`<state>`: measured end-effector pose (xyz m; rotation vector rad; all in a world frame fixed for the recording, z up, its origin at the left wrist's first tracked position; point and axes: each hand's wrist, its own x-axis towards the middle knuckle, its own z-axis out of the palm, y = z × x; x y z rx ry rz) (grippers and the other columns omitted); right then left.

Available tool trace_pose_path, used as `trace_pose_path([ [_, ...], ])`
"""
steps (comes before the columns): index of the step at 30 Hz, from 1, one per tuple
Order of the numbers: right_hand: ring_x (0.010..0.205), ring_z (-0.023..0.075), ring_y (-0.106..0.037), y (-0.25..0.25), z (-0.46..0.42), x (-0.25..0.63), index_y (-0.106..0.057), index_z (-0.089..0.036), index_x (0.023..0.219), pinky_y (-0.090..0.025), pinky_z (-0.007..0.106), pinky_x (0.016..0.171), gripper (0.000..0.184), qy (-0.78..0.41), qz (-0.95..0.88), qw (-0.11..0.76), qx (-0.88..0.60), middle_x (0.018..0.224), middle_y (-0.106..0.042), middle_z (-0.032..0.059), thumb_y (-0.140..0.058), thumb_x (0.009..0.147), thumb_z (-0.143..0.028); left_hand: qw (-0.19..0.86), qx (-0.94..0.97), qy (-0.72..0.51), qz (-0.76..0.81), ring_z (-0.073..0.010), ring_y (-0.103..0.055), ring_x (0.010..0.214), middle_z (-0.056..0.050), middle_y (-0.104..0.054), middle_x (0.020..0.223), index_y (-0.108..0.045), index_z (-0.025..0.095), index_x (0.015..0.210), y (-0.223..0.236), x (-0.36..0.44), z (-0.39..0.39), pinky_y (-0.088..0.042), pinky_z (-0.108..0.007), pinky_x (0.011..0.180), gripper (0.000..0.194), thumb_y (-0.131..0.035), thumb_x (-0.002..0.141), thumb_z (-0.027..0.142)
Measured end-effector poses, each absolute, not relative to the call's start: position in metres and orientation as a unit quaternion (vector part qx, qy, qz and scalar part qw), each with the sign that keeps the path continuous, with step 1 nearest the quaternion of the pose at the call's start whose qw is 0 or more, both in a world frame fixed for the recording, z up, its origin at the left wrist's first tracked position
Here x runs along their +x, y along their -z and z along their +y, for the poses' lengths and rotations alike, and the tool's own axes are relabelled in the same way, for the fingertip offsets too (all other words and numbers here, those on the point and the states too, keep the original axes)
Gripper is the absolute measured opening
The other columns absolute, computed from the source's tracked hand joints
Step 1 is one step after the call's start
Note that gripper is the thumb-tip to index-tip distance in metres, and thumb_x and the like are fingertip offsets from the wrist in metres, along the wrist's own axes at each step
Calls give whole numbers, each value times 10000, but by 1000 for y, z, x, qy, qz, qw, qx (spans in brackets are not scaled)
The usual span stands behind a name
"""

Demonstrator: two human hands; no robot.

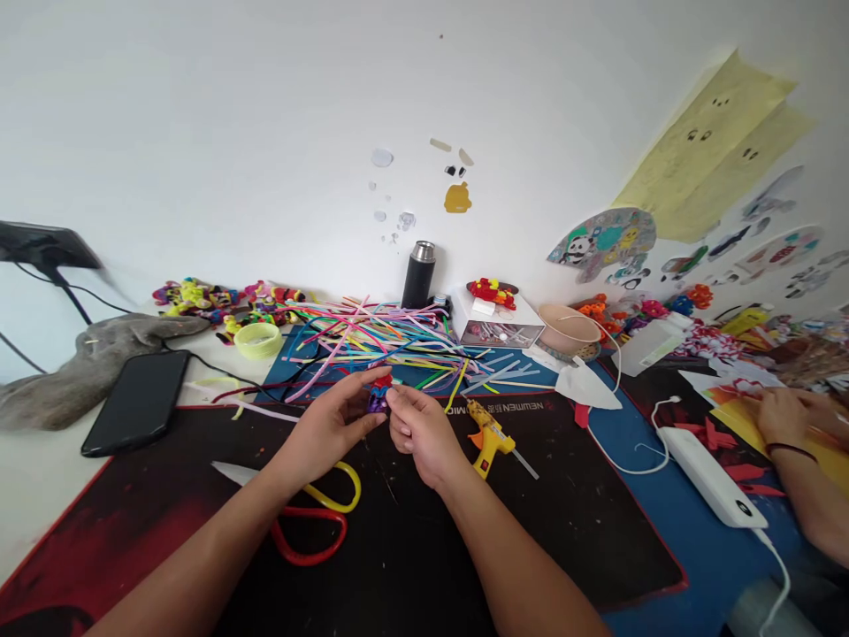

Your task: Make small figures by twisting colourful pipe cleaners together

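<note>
Between the fingers of my left hand and my right hand is a small pipe-cleaner figure in red, blue and purple. Both hands are closed on it, and part of it hides behind the fingers. Under my left forearm lies a pair of scissors with one red and one yellow handle. A yellow hot glue gun with a clear glue stick rests just right of my right hand. Behind the hands spreads a heap of colourful pipe cleaners.
A black flask stands by the wall beside a white box. At left are a phone, a grey plush and a yellow tape roll. A white power strip lies right, near another person's hands.
</note>
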<state>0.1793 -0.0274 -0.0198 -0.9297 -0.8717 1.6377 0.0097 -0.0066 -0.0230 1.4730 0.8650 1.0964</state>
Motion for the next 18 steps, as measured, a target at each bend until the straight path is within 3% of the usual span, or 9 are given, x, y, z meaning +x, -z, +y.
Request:
trace_pose_path([
  [11,418,43,-204,25,-27,179,-665,-182,966,-92,240,447,496,-679,-349,513,-393,503,-344,-145,-911,758,-559,538,616,-451,357,-269,-720,1156,-99,-698,1447,-736,296,1388,22,10,-8,-592,-394,1008,568,-838,837,201],
  [18,395,34,-247,20,-28,180,-498,-208,722,-96,257,453,566,-673,-362,521,-381,518,-366,-116,-853,807,-641,537,621,-453,348,-248,-726,1108,-98,-716,1421,-710,271,1417,21,9,-7,-585,-380,1009,583,-827,848,218],
])
